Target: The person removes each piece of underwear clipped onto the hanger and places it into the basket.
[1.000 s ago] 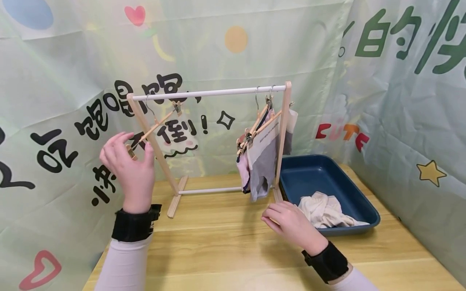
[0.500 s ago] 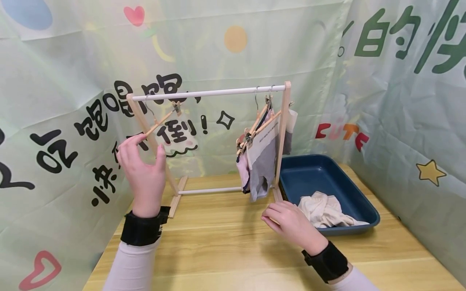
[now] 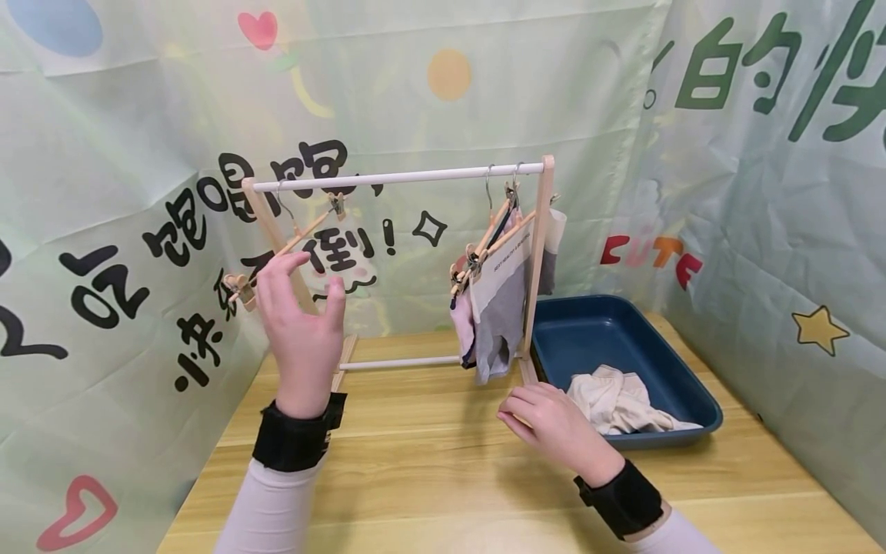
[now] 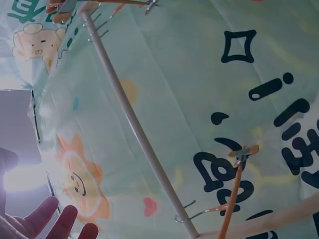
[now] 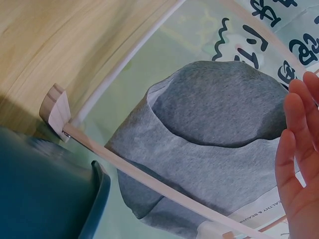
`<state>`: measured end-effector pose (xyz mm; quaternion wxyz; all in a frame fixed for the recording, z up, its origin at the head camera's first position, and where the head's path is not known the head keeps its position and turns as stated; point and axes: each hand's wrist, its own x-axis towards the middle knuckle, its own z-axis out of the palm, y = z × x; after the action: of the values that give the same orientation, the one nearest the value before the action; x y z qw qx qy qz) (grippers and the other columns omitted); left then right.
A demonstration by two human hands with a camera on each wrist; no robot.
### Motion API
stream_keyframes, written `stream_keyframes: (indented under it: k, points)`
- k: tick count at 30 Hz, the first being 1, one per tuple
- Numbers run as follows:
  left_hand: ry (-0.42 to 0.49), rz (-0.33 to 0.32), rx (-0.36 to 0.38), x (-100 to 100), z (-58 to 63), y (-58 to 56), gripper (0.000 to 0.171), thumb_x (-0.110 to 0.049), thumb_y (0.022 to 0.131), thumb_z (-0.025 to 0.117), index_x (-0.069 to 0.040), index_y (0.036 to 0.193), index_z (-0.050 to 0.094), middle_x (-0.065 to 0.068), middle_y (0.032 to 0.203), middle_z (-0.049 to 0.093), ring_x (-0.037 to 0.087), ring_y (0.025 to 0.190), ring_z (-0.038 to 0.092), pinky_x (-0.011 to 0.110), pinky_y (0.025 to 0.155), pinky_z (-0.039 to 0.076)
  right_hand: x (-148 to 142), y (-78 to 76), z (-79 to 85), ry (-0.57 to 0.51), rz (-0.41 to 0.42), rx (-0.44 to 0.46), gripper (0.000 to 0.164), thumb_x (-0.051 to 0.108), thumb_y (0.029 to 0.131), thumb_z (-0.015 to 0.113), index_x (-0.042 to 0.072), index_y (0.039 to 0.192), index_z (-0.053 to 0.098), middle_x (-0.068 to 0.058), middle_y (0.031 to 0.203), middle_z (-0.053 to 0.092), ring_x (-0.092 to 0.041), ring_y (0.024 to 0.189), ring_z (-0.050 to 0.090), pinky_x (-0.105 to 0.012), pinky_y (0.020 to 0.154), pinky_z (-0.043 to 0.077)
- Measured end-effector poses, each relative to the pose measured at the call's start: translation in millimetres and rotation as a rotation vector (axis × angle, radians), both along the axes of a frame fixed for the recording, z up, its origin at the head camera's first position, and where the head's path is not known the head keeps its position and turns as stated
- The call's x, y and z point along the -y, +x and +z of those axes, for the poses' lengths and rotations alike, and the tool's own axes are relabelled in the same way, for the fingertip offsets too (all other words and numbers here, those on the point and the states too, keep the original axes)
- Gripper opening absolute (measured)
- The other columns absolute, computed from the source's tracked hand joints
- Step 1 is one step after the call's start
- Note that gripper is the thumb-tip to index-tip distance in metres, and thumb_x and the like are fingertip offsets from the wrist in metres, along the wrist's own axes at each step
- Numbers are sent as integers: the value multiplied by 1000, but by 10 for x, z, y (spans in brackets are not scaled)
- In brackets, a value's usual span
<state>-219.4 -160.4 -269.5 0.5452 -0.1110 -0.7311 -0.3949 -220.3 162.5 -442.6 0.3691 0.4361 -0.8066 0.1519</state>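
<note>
In the head view my left hand (image 3: 304,335) is raised in front of the left post of a small clothes rack (image 3: 401,177), fingers bent loosely and thumb apart. Behind its fingertips a wooden clip hanger (image 3: 311,229) hangs from the rail, bearing no garment; I cannot tell if they touch. The left wrist view shows spread fingers (image 4: 65,221) away from that hanger's clip (image 4: 243,154). My right hand (image 3: 554,427) stays low beside the rack's right foot, holding nothing. Its fingers (image 5: 286,154) look straight in the right wrist view, near a hanging grey garment (image 5: 219,109).
At the rack's right end several hangers carry small clothes, including grey-and-white pants (image 3: 500,315) and a pink piece (image 3: 462,323). A dark blue basin (image 3: 674,346) with a crumpled cream cloth (image 3: 612,400) stands on the wooden table (image 3: 415,477). Printed curtains enclose the back and sides.
My left hand has moved right from the hanger's left end to in front of the left post, uncovering the left clip. The right hand has stayed still.
</note>
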Motion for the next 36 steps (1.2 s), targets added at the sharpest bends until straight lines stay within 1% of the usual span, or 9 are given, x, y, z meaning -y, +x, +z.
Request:
stream_keyframes:
  k: [6, 13, 18, 21, 23, 25, 28, 32, 36]
  points:
    - [-26, -27, -16, -105, 71, 27, 48, -30, 93, 66, -2, 130, 56, 19, 132, 54, 31, 132, 45, 45, 112, 32, 1, 0, -3, 3, 5, 1, 8, 24, 100, 69, 19, 94, 71, 8, 85, 65, -8, 77, 63, -31, 73, 53]
    - [-68, -68, -27, -263, 124, 42, 47, -28, 93, 66, -1, 130, 56, 19, 131, 55, 32, 127, 47, 46, 110, 33, 8, -4, -1, -8, 14, -12, 5, 21, 97, 73, 19, 93, 71, 9, 85, 65, -8, 77, 63, -31, 71, 52]
    - [-97, -105, -30, -360, 98, 13, 46, -25, 92, 68, -1, 129, 56, 19, 130, 56, 33, 126, 48, 46, 110, 35, 7, -5, 2, -6, 9, -9, 4, 20, 96, 74, 19, 93, 71, 9, 85, 65, -8, 77, 63, -31, 71, 52]
    - [-115, -128, -47, -402, 75, -25, 47, -24, 91, 70, 0, 129, 57, 20, 128, 57, 34, 121, 51, 45, 106, 38, 6, -8, 0, -7, 11, -8, 5, 19, 95, 76, 19, 93, 71, 8, 85, 65, -8, 77, 63, -32, 72, 53]
    - [-130, -145, -51, -428, 60, -47, 48, -23, 90, 73, 0, 129, 57, 20, 127, 58, 35, 118, 52, 44, 103, 39, 6, -7, 2, -3, 9, -1, 5, 21, 97, 73, 19, 93, 71, 8, 85, 65, -8, 78, 64, -32, 73, 53]
    - [-143, -164, -48, -452, 47, -61, 50, -21, 88, 75, 0, 129, 57, 20, 127, 58, 35, 117, 53, 43, 101, 40, 6, -6, 4, 1, 6, 8, 11, 25, 102, 67, 19, 93, 71, 8, 85, 65, -8, 78, 64, -32, 73, 53]
    - [-173, -195, -31, -491, 25, -77, 53, -19, 87, 77, 1, 131, 56, 19, 129, 58, 34, 120, 53, 44, 104, 41, 8, -5, 6, 4, 6, 11, 17, 28, 105, 62, 19, 93, 71, 8, 85, 65, -8, 78, 64, -32, 74, 53]
    - [-219, -227, -8, -540, -11, -101, 55, -19, 87, 78, 2, 133, 55, 19, 130, 59, 34, 124, 53, 46, 110, 41, 10, -5, 4, -2, 12, -1, 13, 25, 103, 66, 19, 93, 71, 8, 85, 65, -9, 78, 64, -32, 74, 53]
    - [-249, -249, 17, -585, -57, -117, 58, -22, 88, 79, 1, 135, 55, 19, 133, 58, 33, 127, 53, 44, 114, 39, 18, -4, 4, 0, 13, -3, 13, 25, 103, 65, 19, 93, 71, 8, 85, 65, -9, 78, 64, -31, 73, 53]
